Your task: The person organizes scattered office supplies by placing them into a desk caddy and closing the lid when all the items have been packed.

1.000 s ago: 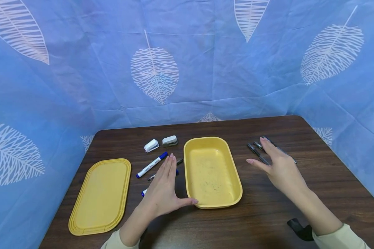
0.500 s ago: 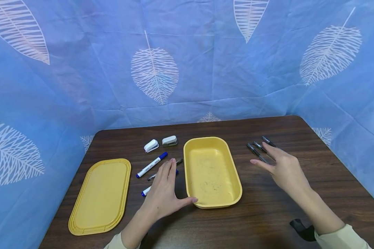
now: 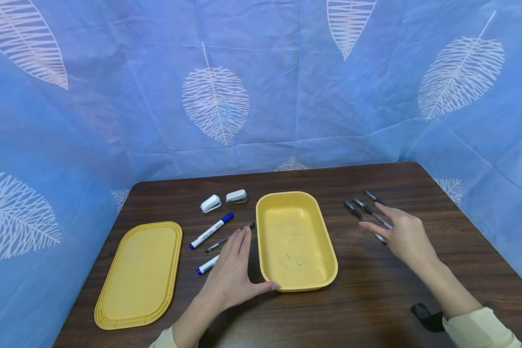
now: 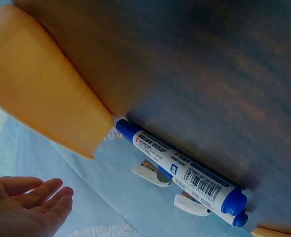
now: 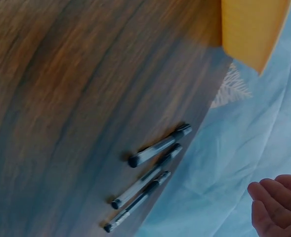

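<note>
A deep yellow plastic bin [image 3: 296, 237] stands mid-table in the head view. My left hand [image 3: 230, 278] is beside its near left corner, thumb tip at the rim and fingers extended over the markers' side. Left of the bin lie a blue-capped marker [image 3: 211, 230], a second marker [image 3: 208, 265] partly behind the hand, and a dark pen [image 3: 219, 243]. My right hand [image 3: 406, 237] hovers over the near ends of black pens [image 3: 367, 209], thumb and fingers apart with nothing held. In the right wrist view, three pens [image 5: 157, 145] lie side by side, away from the fingers [image 5: 278, 202].
A yellow lid [image 3: 139, 275] lies flat at the left. Two small white staplers [image 3: 210, 203] sit toward the back. By the right sleeve there is a black strap [image 3: 427, 317]. Blue leaf-patterned cloth [image 3: 261, 96] hangs behind the dark wooden table [image 3: 352, 309].
My right hand has drawn slightly right and toward me, uncovering more of the pens. The left hand's fingertips have lowered a little; bin, pens and markers stay put.
</note>
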Tool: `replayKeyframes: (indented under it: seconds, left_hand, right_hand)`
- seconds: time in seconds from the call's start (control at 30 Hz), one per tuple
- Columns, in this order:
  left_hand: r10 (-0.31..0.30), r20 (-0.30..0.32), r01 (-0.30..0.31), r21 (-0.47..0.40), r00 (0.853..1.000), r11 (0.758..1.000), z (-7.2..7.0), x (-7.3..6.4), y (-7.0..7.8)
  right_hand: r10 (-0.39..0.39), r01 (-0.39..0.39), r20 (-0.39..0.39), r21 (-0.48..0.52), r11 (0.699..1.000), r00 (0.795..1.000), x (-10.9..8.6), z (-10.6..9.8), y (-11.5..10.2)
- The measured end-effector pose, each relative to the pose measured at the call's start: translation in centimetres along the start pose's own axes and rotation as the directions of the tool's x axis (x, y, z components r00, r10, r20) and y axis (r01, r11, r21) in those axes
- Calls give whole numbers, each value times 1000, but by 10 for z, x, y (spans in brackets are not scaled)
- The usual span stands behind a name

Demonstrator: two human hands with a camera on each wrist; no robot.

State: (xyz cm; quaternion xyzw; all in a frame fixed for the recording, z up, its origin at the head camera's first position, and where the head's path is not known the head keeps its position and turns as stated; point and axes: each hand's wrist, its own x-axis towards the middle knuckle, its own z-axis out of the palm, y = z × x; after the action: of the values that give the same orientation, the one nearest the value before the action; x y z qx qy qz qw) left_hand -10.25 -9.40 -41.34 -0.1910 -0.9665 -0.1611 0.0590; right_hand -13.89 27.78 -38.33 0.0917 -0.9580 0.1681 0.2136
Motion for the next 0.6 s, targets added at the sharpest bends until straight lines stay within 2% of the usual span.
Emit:
replayKeyframes:
  seconds: [0.17,0.33,0.6]
  left_hand:
    - [28,0,-28,19,1000,999,2,-1,0]
    - [36,-11,-35,27,999,999,4,-1,0]
    - [41,-4,-41,-3,999,999,8,-2,0]
  right_hand:
    - [27,-27,21,12,1000,999,0,4,10]
    - [79,-80,76,10,997,994,0,7,18]
    - [139,-134,234,-37,990,962,-4,11,25]
